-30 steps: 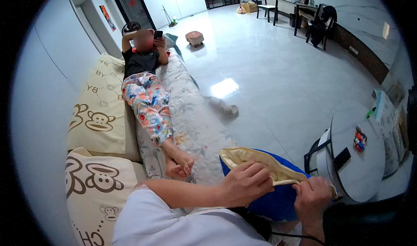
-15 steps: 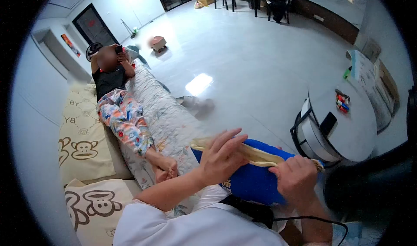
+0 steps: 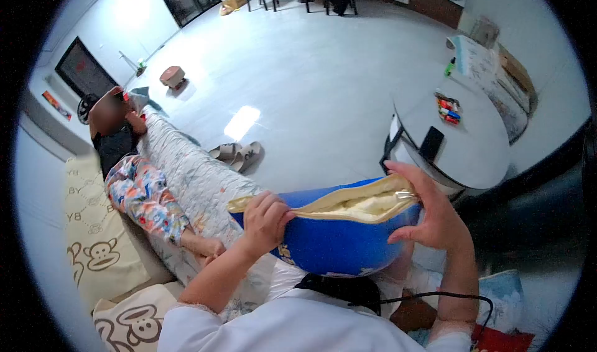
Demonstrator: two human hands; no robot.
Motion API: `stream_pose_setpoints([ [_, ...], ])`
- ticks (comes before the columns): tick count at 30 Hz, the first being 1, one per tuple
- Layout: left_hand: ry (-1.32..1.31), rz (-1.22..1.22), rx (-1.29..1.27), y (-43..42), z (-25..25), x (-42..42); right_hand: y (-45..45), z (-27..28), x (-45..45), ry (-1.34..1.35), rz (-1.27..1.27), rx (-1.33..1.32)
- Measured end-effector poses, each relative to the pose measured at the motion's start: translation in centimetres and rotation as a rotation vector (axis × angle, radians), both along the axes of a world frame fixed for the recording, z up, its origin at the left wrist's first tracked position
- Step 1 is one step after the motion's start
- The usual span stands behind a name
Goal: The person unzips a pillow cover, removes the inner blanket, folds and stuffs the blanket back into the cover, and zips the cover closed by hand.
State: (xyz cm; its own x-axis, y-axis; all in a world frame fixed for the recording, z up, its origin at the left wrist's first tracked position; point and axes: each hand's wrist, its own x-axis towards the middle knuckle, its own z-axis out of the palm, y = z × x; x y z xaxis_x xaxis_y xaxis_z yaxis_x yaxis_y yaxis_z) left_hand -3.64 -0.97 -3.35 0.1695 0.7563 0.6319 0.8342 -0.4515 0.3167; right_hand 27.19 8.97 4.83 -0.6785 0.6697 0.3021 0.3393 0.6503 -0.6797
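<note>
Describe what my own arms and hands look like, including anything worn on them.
Your left hand and right hand are ungloved, with no watch or bracelet showing. Both forearms are bare below the short sleeves of a white top. A thin black cable crosses the right forearm in this view.

That's a plump, bright blue cushion [image 3: 342,247] held up straight ahead, at twelve o'clock from the person wearing it close to the body, longer across than it is tall, its far right end tipped slightly higher toward two o'clock. A cream band [image 3: 336,217] edges the mouth along its top, pinched narrow toward ten o'clock and gaping wide from twelve round to two, where a small shiny metal piece [image 3: 405,195] sits and soft, pale, rumpled material [image 3: 373,206] shows inside. Down by eight o'clock there's a yellowish print [image 3: 283,252], too small to read.
</note>
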Motion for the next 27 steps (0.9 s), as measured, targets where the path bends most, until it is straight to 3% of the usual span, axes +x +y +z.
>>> stream_pose_setpoints([
  [1, 0.009, 0.033, 0.009, 0.0, 0.0, 0.0, 0.5, -1.0, 0.4, 0.213, 0.002, -0.389],
  [5, -0.017, 0.011, 0.000, -0.2, 0.4, -0.1, 0.2, -3.6, 0.4, 0.353, 0.080, -0.703],
  [11, 0.100, 0.013, -0.131, 0.2, 4.7, 1.2, -1.4, -4.2, -0.3, 0.352, -0.078, -0.439],
  [13, 0.105, -0.163, -0.008, 0.4, 6.9, 3.7, -1.4, -4.6, -0.3, 0.386, -0.104, -0.397],
  [15, 0.066, -0.377, -0.155, 0.6, 8.8, 7.0, -1.7, -4.9, -0.1, 0.347, -0.105, -0.246],
  [17, 0.040, -0.417, -0.201, 1.2, 8.6, 9.9, -1.7, -5.3, 0.1, 0.365, -0.107, -0.267],
  [19, 0.007, -0.280, -0.323, 1.8, 7.3, 11.1, -2.1, -5.3, 0.4, 0.384, -0.102, -0.289],
  [21, 0.005, -0.288, -0.415, 2.5, 6.8, 11.0, -2.8, -5.1, 0.8, 0.403, -0.139, -0.367],
  [23, -0.273, -0.379, -0.619, 3.2, 5.4, 10.4, -3.1, -5.2, 0.9, 0.424, -0.107, -0.358],
  [25, -0.282, -0.377, -0.605, 3.3, 5.2, 10.3, -3.0, -5.2, 0.8, 0.446, -0.070, -0.343],
  [27, -0.252, -0.188, -0.665, 2.9, 5.5, 10.6, -2.7, -5.6, 0.5, 0.450, -0.031, -0.166],
])
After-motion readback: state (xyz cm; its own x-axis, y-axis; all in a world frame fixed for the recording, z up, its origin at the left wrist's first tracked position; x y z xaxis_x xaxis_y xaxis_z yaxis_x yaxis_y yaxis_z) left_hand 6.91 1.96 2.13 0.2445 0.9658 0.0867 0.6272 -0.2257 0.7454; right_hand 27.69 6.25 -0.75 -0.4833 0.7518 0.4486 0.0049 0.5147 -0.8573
